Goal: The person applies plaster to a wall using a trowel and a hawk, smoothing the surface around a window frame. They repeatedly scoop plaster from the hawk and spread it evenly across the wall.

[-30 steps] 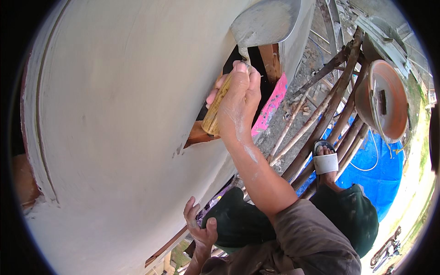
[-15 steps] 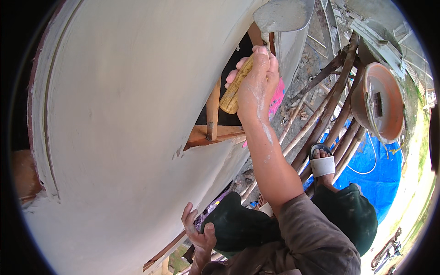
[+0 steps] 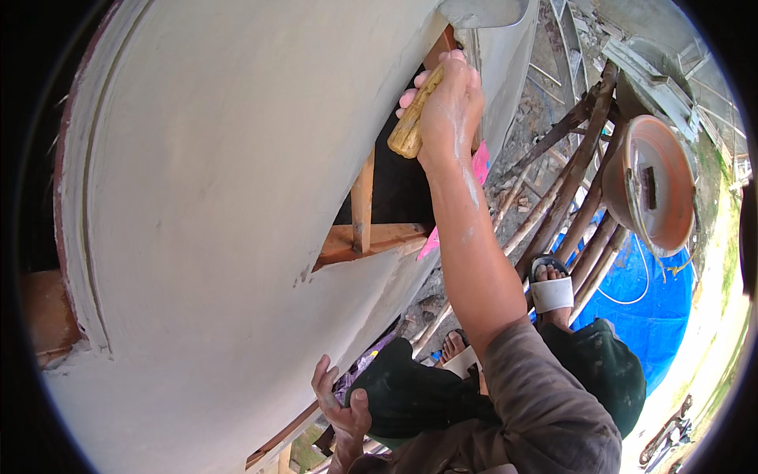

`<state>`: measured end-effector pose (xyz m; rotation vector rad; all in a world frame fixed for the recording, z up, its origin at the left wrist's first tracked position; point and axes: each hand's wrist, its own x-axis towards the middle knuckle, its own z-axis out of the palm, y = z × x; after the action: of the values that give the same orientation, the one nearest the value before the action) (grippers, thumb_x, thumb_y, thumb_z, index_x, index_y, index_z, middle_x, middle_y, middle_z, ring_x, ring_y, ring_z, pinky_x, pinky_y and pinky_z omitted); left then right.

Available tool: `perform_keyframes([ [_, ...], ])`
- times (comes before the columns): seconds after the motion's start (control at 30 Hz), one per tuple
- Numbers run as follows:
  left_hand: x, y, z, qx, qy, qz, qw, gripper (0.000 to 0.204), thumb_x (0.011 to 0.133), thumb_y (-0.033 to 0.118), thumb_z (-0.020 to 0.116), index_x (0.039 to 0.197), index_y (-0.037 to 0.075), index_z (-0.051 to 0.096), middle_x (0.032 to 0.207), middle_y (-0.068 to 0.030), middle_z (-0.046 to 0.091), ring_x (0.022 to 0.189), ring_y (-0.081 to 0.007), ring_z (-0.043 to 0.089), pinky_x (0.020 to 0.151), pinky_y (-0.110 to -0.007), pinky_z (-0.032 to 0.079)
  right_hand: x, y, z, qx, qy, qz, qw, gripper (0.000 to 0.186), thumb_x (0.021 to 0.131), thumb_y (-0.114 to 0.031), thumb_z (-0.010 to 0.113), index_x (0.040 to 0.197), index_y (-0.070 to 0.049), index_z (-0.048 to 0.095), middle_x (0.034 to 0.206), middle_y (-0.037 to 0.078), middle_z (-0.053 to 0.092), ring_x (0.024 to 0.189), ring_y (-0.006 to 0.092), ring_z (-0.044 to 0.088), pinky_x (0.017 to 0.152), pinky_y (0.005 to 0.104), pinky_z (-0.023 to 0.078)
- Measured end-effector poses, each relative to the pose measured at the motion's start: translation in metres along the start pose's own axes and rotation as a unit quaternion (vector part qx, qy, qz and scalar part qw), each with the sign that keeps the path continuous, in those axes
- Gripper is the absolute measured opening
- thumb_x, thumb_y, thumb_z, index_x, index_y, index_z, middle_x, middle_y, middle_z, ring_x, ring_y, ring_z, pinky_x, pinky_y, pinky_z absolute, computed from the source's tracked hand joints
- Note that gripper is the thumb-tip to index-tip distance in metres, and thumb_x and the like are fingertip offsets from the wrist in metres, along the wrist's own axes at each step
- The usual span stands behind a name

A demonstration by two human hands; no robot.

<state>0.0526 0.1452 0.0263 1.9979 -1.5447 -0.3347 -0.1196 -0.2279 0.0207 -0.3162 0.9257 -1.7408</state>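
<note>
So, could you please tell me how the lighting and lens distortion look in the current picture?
In the head view, light falls softly on the pale wall; there too, the ground at far right is washed out, while the wall opening is nearly black inside; in the same view, the wall's left edge bows and black fills the corners; the right hand and trowel handle look fairly sharp.
</note>
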Motion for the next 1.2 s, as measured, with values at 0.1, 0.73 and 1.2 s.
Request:
perform_keyframes([
  [0.1, 0.001, 0.002, 0.001, -0.003, 0.001, -0.005, 1.000, 0.064, 0.094, 0.053, 0.055, 0.122, -0.004, 0.050, 0.133, -0.0244, 0.049, 0.125, -0.0363, 0.047, 0.107, -0.047, 0.035, 0.008, 0.001, -0.001, 0.002, -0.001, -0.005, 1.000, 0.031, 0.099, -0.033, 0.042, 0.109, -0.003, 0.045, 0.077, 0.008, 0.051, 0.051, 0.0166, 0.054, 0.046, 0.0334, 0.048],
  [0.73, 0.000, -0.006, -0.001, 0.008, -0.007, -0.005, 1.000, 0.064, 0.095, 0.053, 0.054, 0.123, -0.004, 0.050, 0.134, -0.0245, 0.049, 0.125, -0.0367, 0.047, 0.107, -0.047, 0.034, -0.023, 0.002, 0.011, -0.008, 0.002, 0.009, 1.000, 0.034, 0.102, -0.033, 0.035, 0.098, 0.000, 0.041, 0.076, 0.010, 0.051, 0.048, 0.0161, 0.055, 0.047, 0.0322, 0.046],
  [1.2, -0.004, -0.015, -0.007, -0.002, -0.002, -0.006, 1.000, 0.065, 0.095, 0.055, 0.053, 0.124, -0.003, 0.050, 0.134, -0.0233, 0.049, 0.126, -0.0353, 0.047, 0.107, -0.046, 0.034, -0.062, 0.015, 0.012, -0.001, 0.005, 0.019, 1.000, 0.034, 0.102, -0.034, 0.036, 0.099, 0.000, 0.042, 0.075, 0.008, 0.050, 0.048, 0.0146, 0.053, 0.047, 0.0305, 0.044],
])
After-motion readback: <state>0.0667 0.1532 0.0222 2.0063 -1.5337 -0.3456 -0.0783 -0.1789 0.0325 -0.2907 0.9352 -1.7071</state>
